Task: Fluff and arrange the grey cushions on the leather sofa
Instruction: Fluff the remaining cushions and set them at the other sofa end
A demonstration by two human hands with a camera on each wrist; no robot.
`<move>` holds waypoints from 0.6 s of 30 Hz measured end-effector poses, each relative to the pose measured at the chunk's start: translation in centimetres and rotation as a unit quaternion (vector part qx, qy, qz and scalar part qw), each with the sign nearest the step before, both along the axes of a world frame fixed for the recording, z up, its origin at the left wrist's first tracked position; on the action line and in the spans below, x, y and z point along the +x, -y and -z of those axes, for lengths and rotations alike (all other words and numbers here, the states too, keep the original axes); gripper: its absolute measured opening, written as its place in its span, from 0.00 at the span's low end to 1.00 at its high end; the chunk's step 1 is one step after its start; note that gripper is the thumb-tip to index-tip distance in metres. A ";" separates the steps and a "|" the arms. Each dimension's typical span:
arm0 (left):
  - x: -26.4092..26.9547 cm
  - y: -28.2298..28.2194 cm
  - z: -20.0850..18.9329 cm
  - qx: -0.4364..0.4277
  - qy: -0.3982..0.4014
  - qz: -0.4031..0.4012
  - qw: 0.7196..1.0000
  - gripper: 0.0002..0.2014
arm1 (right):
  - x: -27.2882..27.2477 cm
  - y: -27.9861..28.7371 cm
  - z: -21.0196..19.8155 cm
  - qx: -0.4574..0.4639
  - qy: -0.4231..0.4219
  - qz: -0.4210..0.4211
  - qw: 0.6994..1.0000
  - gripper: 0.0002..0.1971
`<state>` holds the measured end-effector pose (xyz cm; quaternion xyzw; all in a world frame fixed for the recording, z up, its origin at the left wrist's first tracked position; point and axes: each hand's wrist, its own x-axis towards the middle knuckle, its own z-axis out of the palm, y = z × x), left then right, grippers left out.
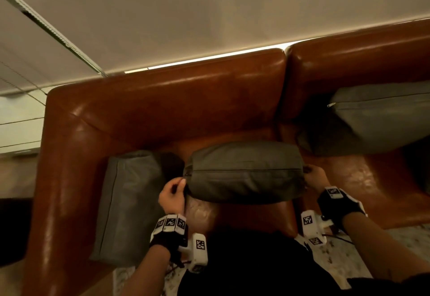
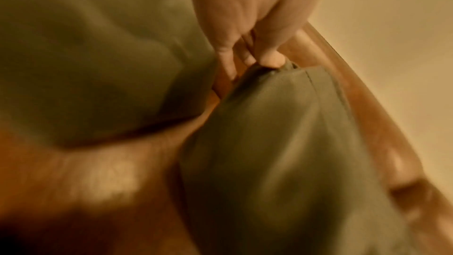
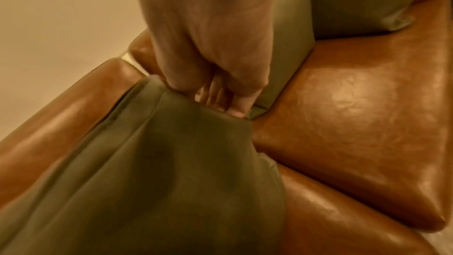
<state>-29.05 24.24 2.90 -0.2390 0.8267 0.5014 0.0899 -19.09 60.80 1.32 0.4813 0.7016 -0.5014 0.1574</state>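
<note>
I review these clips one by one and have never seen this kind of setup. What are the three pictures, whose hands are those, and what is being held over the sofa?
No machine here: a person wears three cameras. The wide picture comes from the head, looking down; the other two come from the wrists, looking along the fingers. The tagged white blocks on the wrists hold the wrist cameras. Below is a brown leather sofa with three grey cushions. The left hand and right hand each pinch an end of the middle cushion, zip seam facing up. A second cushion leans by the sofa's arm, and a third cushion rests against the back.
</note>
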 end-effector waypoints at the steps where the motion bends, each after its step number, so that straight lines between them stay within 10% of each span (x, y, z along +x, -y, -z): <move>1: 0.0 0.3 0.2 0.063 0.023 -0.096 0.993 0.08 | -0.5 0.1 -0.2 -0.030 -0.005 0.013 0.999 0.08; 7: 0.2 2.1 0.7 0.297 0.178 -0.213 0.914 0.10 | -0.4 -0.6 -2.3 -0.164 -0.078 0.111 0.977 0.05; 18: -1.3 -2.3 0.9 0.012 0.174 0.118 0.978 0.20 | 2.6 -4.4 -1.9 -0.204 -0.075 0.157 0.963 0.13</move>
